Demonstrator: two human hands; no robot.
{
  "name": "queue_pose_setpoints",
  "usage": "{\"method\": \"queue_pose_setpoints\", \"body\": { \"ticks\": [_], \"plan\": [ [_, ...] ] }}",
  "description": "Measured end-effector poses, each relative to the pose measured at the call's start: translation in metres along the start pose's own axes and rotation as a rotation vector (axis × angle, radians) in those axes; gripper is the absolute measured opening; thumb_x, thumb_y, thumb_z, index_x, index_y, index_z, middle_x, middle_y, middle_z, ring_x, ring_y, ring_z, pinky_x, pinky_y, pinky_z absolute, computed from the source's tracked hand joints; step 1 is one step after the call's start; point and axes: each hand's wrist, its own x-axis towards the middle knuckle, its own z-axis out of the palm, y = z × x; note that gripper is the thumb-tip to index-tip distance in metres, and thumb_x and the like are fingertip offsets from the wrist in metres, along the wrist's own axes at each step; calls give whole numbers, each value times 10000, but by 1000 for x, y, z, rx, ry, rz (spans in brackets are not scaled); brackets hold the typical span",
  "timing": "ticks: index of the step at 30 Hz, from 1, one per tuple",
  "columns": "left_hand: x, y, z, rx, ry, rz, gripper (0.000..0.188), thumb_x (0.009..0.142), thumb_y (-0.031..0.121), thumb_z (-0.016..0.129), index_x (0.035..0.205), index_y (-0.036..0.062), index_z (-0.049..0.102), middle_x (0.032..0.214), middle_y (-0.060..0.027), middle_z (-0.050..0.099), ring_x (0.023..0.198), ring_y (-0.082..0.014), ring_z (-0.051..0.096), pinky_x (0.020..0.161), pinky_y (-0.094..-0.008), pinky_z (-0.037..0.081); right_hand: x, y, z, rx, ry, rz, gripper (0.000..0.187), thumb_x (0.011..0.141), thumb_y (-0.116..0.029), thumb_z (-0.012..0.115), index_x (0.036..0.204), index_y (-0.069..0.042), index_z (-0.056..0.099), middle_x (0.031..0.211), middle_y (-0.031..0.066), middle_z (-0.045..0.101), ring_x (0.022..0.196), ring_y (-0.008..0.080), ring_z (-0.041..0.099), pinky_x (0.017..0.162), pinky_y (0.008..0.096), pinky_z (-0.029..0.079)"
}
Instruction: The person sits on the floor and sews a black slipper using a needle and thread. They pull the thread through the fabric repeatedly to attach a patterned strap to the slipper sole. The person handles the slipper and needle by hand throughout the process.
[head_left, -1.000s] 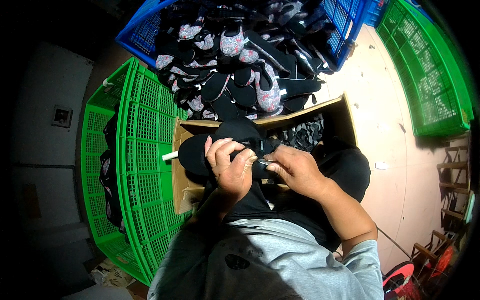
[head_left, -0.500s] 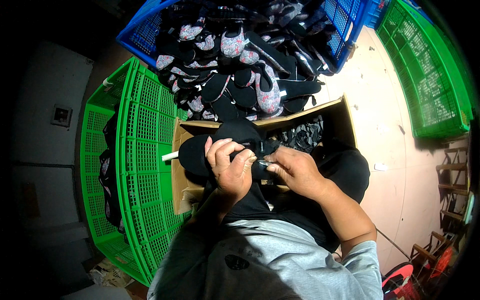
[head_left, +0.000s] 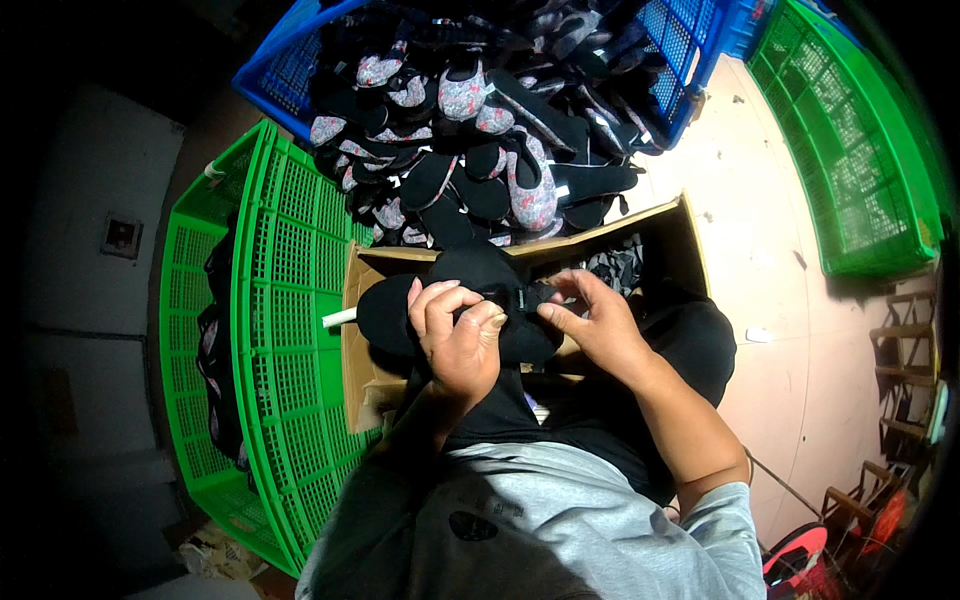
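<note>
My left hand (head_left: 455, 335) is closed, its thumb pressed against bent fingers, gripping a black slipper (head_left: 385, 315) with a rounded end sticking out to the left. Another rounded black piece (head_left: 475, 268) lies just beyond, and I cannot tell whether it belongs to a second slipper. To the right, my right hand (head_left: 595, 320) has its thumb and fingers curled at dark material beside the slipper; what exactly they pinch is lost against the black. Under both hands a cardboard box (head_left: 615, 231) stands in front of me, with crumpled dark scraps (head_left: 618, 265) inside.
A blue crate (head_left: 285, 75) at the far side holds a heap of black-soled slippers with floral uppers (head_left: 530, 190). Green crates stand at left (head_left: 300, 330) and far right (head_left: 835, 150). A white rod (head_left: 340, 318) juts over the box's left edge. Wooden racks (head_left: 905, 375) stand at right.
My right hand has drawn slightly up and away from my left, its thumb and fingers spreading a little. A small shiny thing at its fingertips no longer shows. The left hand has barely moved.
</note>
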Motion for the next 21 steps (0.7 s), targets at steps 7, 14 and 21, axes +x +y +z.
{"method": "queue_pose_setpoints", "body": {
  "ticks": [7, 14, 21],
  "plan": [
    [36, -1, -2, -225, -58, -98, 115, 803, 87, 747, 878, 42, 673, 958, -85, 573, 994, -297, 538, 935, -419, 420, 2, 31, 10, -34, -134, 42, 322, 939, -211, 665, 1182, -9, 608, 1035, 174, 707, 933, 264, 693, 823, 351, 527],
    [83, -4, 23, -255, -240, 75, 178, 795, 23, 708, 973, 32, 720, 963, -114, 653, 965, -297, 605, 876, -368, 463, 4, 38, 13, 39, -186, 42, 302, 937, -192, 668, 1151, 14, 616, 1056, 160, 705, 948, 230, 686, 836, 339, 524],
    [92, -9, 17, -189, -280, -24, 95, 771, 39, 719, 866, 27, 722, 1026, -117, 662, 1037, -309, 603, 914, -383, 467, 3, 37, 11, 23, -240, 90, 308, 933, -205, 673, 1132, 23, 618, 1057, 162, 705, 954, 240, 687, 846, 344, 523]
  ]
}}
